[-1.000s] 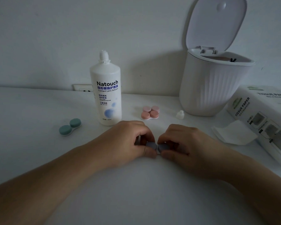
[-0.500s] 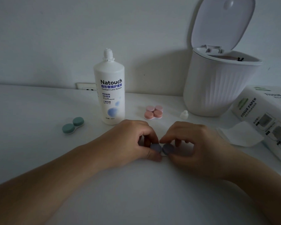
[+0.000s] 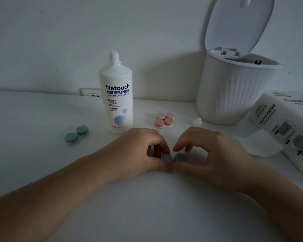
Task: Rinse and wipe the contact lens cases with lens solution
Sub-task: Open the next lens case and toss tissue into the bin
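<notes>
We see only part of the grey case (image 3: 173, 158): two round caps show, the rest hid by our fingers. It sits low at table centre, between both hands. Left hand (image 3: 138, 151) pinches the left cap w/ thumb and curled fingers; right hand (image 3: 212, 154) holds the right cap w/ thumb below, forefinger arched just above it. Tissue box (image 3: 287, 123) is cut off at the right edge. Light is dim, white table (image 3: 147, 206) meets a plain wall. Behind: bottle (image 3: 116, 100) uncapped, its cap (image 3: 197, 122) by the open-lid bin (image 3: 234, 88), pink case (image 3: 164, 120), green case (image 3: 76, 134) far left, tissue (image 3: 259, 145) at right. Near table is bare in front of our wrists.
</notes>
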